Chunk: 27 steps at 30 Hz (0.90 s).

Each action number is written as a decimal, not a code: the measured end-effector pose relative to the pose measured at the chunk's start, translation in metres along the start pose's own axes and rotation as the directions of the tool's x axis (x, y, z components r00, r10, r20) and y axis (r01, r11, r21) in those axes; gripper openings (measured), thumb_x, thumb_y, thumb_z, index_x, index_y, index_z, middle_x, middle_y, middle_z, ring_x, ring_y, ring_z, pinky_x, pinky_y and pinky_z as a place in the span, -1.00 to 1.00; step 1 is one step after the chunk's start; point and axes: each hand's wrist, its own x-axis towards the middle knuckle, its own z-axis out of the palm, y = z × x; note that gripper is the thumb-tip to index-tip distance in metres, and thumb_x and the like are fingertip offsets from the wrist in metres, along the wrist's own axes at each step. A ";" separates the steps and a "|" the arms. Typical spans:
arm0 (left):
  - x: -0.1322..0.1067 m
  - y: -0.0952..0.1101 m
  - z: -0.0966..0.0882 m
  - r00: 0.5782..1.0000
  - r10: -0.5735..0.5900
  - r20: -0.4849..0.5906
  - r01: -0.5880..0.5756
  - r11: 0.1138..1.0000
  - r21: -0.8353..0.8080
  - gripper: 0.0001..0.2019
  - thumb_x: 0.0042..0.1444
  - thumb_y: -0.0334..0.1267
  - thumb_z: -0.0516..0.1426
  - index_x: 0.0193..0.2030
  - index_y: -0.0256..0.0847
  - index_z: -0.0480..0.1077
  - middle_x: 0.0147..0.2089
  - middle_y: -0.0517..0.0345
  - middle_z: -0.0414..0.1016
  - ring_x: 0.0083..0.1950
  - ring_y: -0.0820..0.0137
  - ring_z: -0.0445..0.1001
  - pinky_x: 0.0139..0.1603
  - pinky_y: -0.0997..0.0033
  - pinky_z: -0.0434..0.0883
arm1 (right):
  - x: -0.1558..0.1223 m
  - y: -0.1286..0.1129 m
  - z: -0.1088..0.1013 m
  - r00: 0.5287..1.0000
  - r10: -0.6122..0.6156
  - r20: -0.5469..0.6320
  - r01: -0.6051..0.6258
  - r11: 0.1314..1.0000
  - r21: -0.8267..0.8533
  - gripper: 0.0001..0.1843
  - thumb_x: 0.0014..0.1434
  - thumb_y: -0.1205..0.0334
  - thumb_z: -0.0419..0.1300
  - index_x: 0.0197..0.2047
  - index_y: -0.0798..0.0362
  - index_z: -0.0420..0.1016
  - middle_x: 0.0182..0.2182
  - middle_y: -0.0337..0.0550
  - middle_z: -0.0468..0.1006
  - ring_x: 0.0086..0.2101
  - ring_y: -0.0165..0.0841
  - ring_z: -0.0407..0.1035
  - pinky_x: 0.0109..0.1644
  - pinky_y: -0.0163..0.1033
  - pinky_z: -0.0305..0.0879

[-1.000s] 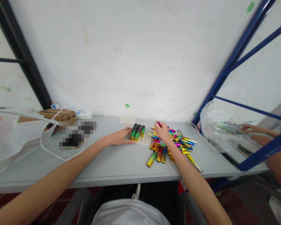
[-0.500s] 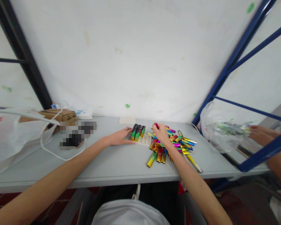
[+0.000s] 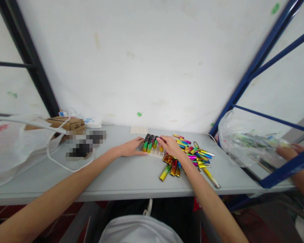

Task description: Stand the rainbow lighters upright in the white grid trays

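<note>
Part of tray (image 3: 157,154) full of standing sticks (image 3: 149,143). Big pile (image 3: 192,157) waits on table (image 3: 126,179). Flat, open left hand (image 3: 131,148) beside tray. Curled right hand (image 3: 169,145) over tray; grip hidden.

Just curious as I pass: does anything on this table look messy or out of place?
The shiny coloured sticks lie in a jumbled heap right of the white tray, pointing every way, while those in the tray stand upright in rows.

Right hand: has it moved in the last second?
Yes. The right hand has shifted left, from the pile of coloured sticks toward the white tray, which the left hand touches.
</note>
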 end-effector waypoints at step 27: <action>0.001 0.001 -0.002 1.000 -0.024 0.016 0.023 0.999 0.030 -0.21 0.16 0.32 0.15 0.36 -0.19 0.23 0.37 -0.13 0.28 0.35 0.04 0.32 0.40 0.16 0.24 | -0.049 -0.026 -0.088 0.985 0.095 -0.141 -0.119 0.977 -0.177 -0.57 0.42 -0.09 0.03 -0.16 0.02 0.60 -0.22 -0.05 0.63 -0.21 -0.22 0.46 -0.06 -0.18 0.29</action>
